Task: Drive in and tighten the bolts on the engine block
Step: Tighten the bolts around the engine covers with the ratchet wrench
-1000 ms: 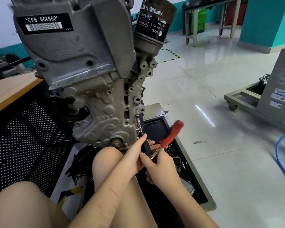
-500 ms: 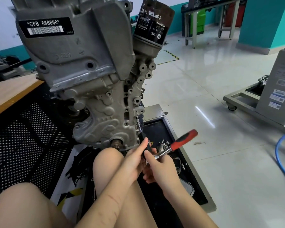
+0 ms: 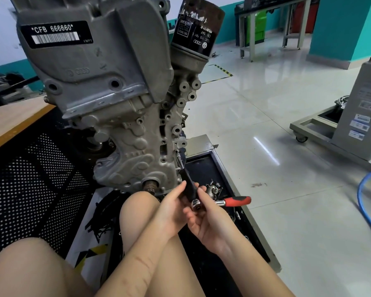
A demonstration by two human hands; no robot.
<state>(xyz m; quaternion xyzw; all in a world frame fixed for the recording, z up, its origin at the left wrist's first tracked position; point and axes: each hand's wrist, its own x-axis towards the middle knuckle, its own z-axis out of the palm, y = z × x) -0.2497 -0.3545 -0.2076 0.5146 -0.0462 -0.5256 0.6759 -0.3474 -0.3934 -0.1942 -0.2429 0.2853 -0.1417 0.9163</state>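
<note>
1. Your fingers [image 3: 181,189] on the left hand [image 3: 171,213] curl round the black extension bar [image 3: 187,185] and pinch it just below the engine block [image 3: 120,116]. The right hand [image 3: 208,224] cups the chrome head of the ratchet [image 3: 221,202] from below, fingers bent round it; the red handle points away to your right.
2. The extension runs up and to the left from the ratchet head to a bolt [image 3: 177,154] at the lower right edge of the block. The socket tip sits on it; how deep the bolt is threaded cannot be told.
3. Judgement on progress: this bolt is mid-tightening, not finished. Several bosses and holes further up the same edge look open, so more bolts probably remain. Which ones are already tight cannot be read from this view.
4. The block hangs tilted above your knees, with a label plate [image 3: 56,34] reading CFB 666660 and a black oil filter [image 3: 198,28] at its upper right.
5. Below the hands lies a black drip tray [image 3: 221,166] with loose small parts in it, too small to identify.
6. A wooden counter [image 3: 11,116] sits at your left, with black perforated mesh under it.
7. The room has a glossy pale tiled floor [image 3: 276,200], teal walls, a metal table frame at the back, a grey wheeled stand at right and a blue hose [image 3: 366,206] on the floor.
</note>
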